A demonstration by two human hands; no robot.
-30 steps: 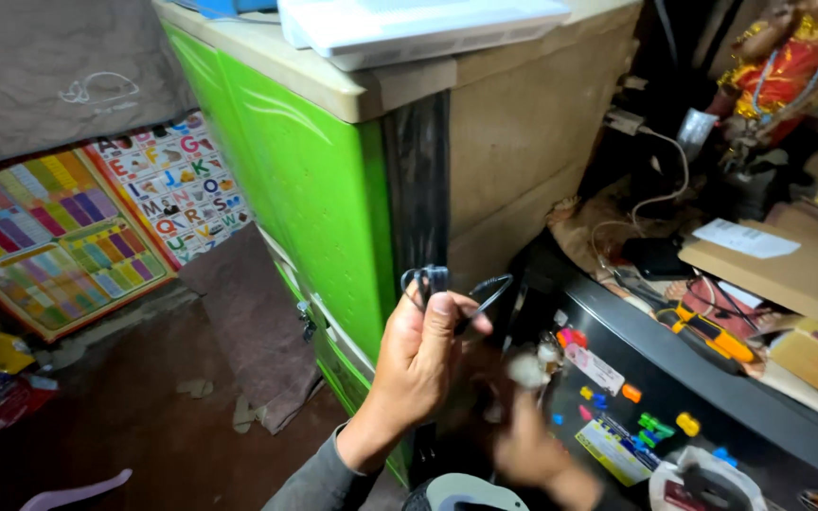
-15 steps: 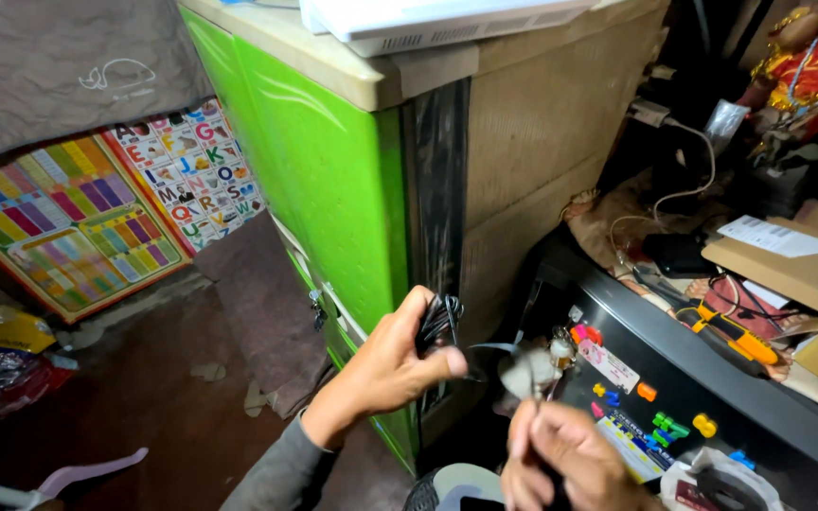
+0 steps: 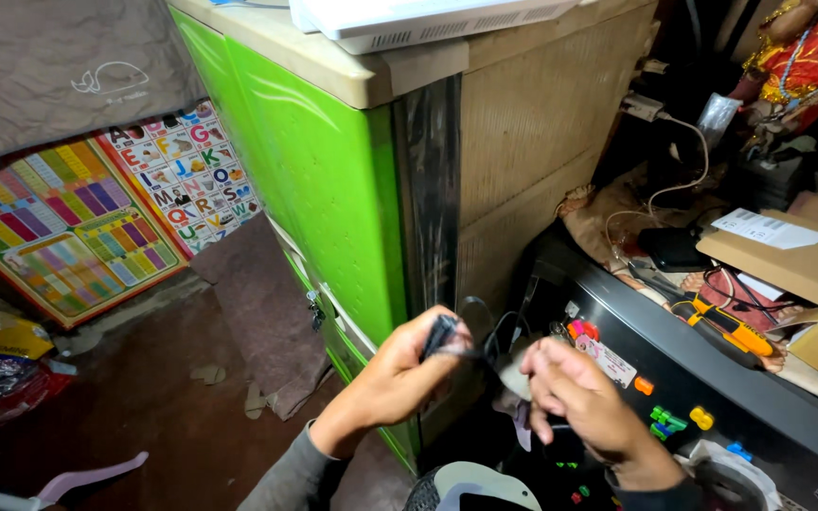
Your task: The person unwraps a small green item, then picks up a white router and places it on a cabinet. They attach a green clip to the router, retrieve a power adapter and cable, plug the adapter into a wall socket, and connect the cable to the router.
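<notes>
Black cable (image 3: 473, 333) loops between my hands: left hand (image 3: 400, 378) pinches its folded bundle upright, right hand (image 3: 575, 397) curled just beside, grip unclear, near the green cabinet (image 3: 324, 170).

Single view, head-worn: looks steeply down and forward from above my hands, left hand (image 3: 400, 374) and right hand (image 3: 584, 402) close in at lower centre. Faces the green cabinet (image 3: 324, 180) corner, near. Floor at left, cluttered shelf (image 3: 807, 274) at right, possibly slightly tilted.
</notes>
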